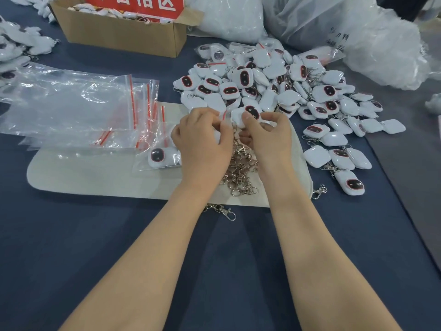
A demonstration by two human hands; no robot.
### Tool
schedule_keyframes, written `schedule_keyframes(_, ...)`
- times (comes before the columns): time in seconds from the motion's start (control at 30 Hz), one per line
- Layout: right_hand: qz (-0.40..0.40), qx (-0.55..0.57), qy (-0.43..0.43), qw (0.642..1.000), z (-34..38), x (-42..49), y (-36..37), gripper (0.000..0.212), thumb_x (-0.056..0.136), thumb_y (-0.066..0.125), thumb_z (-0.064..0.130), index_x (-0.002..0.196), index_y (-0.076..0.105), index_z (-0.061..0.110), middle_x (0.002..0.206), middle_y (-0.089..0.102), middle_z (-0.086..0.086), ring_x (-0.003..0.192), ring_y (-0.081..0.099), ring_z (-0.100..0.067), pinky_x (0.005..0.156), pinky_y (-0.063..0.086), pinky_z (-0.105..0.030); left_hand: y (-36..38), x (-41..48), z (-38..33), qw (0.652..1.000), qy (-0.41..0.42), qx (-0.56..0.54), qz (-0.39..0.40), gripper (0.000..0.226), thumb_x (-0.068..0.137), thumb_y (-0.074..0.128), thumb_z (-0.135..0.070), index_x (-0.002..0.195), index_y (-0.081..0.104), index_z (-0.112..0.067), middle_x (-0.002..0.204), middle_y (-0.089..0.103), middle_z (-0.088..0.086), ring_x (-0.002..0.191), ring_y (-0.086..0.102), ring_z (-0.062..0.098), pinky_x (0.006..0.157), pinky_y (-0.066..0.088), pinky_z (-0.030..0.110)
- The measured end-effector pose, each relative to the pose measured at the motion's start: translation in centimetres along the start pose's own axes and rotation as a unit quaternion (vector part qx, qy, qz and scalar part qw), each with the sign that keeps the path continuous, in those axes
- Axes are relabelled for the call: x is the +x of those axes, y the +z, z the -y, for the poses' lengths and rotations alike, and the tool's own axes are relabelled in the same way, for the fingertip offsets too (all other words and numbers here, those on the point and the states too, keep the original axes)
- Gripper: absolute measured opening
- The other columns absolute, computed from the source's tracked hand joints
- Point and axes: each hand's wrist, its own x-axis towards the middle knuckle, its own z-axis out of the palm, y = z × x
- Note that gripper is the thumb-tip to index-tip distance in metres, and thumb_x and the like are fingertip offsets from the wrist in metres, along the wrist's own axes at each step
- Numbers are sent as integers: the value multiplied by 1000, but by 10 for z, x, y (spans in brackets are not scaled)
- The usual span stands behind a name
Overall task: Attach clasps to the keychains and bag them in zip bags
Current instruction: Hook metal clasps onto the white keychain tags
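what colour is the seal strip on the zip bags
Red, running across the clear zip bags; the head view shows it best.

Zip bags (71, 108) left, keychains (274, 91) right, clasps (241, 170) btwn, on mat (95, 177).

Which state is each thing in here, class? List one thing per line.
Left hand: pinching held zip bag.
Right hand: pinching keychain.
Cardboard box: open, filled.
Zip bags stack: empty, lying flat.
Bagged keychain: inside its bag.
Clasps: loose heap.
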Motion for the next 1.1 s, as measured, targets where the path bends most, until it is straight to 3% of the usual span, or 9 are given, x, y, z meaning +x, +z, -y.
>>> schedule_keyframes(0.17,129,-105,-18,986,-1,-5,3,3,91,65,14,93,66,15,83,71,-9,71,64,-14,67,52,-31,0,-1,-2,1000,27,-5,5,10,89,52,-18,79,50,-20,106,61,-1,105,52,21,93,24,31)
schedule_keyframes(0.2,157,-118,-32,980,-2,-5,5,11,93,61,11,89,69,18,84,70,-9,75,62,-17,71,50,-35,-1,-1,-2,999,39,-4,4,9,88,52,-18,79,51,-18,105,62,0,104,52,22,90,25,30)
schedule_keyframes(0.4,293,-115,-14,949,2,-11,1,23,99,42,2,109,59,13,64,66,16,57,59,4,49,43,-13,-2,-1,-4,998,62,-20,5,15,87,47,-18,82,58,-9,103,62,2,99,52,24,86,39,38)
schedule_keyframes(0.53,118,-283,-131,943,10,-10,-1,25,92,47,1,102,62,19,95,66,7,85,61,-5,71,43,-10,-1,1,0,998,59,-6,21,13,89,53,-14,80,59,-5,102,63,6,98,53,25,84,33,31)
schedule_keyframes(0.63,-65,-449,-176,874,15,0,-21,29,92,51,14,121,56,17,128,54,-5,121,47,-23,98,35,-27,1,-1,1,995,62,30,65,16,91,53,-16,79,59,-7,97,62,6,96,53,25,84,34,32)
schedule_keyframes(0.77,-60,-542,-6,838,13,13,-45,49,92,52,22,139,41,16,156,18,-12,145,7,-36,117,13,-51,1,-1,1,993,58,41,91,16,91,52,-18,79,57,-9,94,61,4,93,51,23,88,39,39)
schedule_keyframes(0.83,-43,-543,-3,839,8,15,-46,49,93,51,23,140,41,16,155,21,-12,144,12,-35,117,14,-48,1,-1,0,994,56,38,92,15,91,53,-19,79,57,-10,94,61,3,93,51,22,88,39,38)
schedule_keyframes(0.97,-11,-422,-117,899,3,13,-35,34,96,48,16,130,52,11,136,50,-9,128,43,-23,103,30,-23,1,-2,0,994,53,36,92,14,90,54,-19,78,56,-13,93,61,2,92,51,21,89,39,38)
schedule_keyframes(1.1,-95,-515,-102,846,-1,18,-40,38,96,47,18,133,49,14,147,40,-10,141,25,-31,117,18,-45,1,-3,0,994,52,26,91,15,90,54,-19,75,52,-16,93,61,1,92,51,20,88,38,37)
